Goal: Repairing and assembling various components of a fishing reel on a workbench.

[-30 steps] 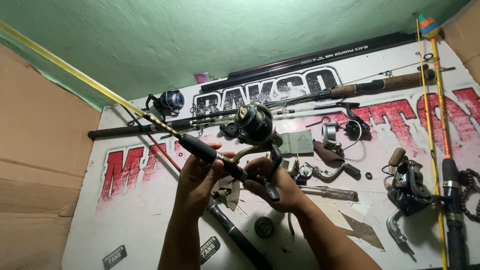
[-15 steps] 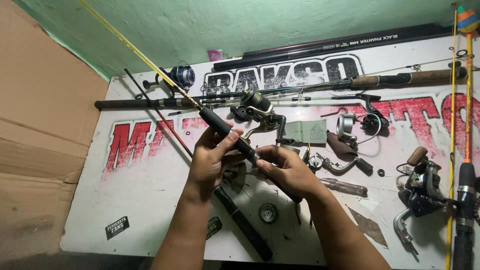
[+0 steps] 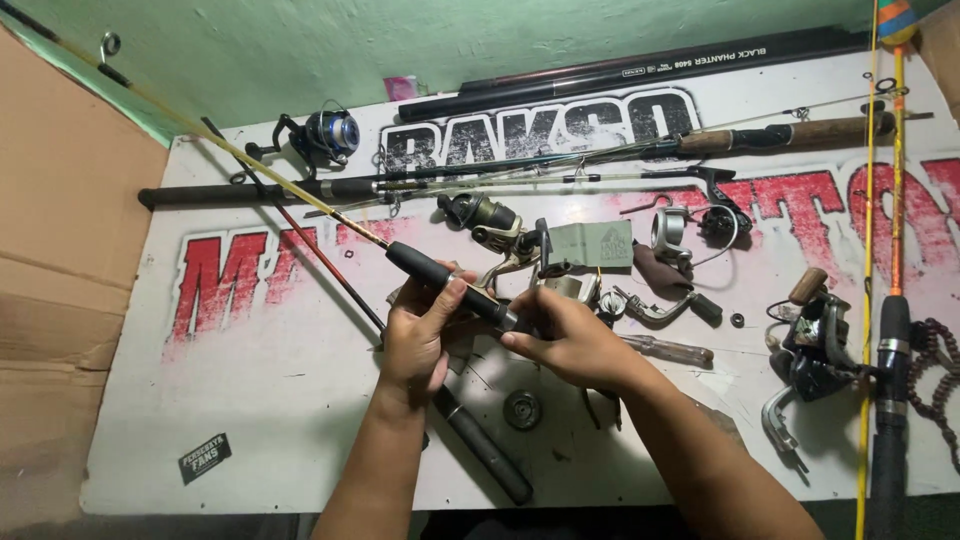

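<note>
Head view: the left hand (image 3: pixel 420 335) is clenched round the black handle of the fishing rod (image 3: pixel 440 275), the right hand (image 3: pixel 570 340) pinching at its reel seat. The spinning reel (image 3: pixel 490 225) looks mounted already, tightening seemingly left. The rod is held above the worktop (image 3: pixel 280 400), its long axis diagonal, tip toward upper left.

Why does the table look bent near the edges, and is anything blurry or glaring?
Head view: the wide lens bows the white table and the yellow rod at the frame's rim. Light is soft and even; both hands cast only faint shadows. The left hand and right hand on the black rod grip look sharp, the blue reel slightly softer. No strong glare.
</note>
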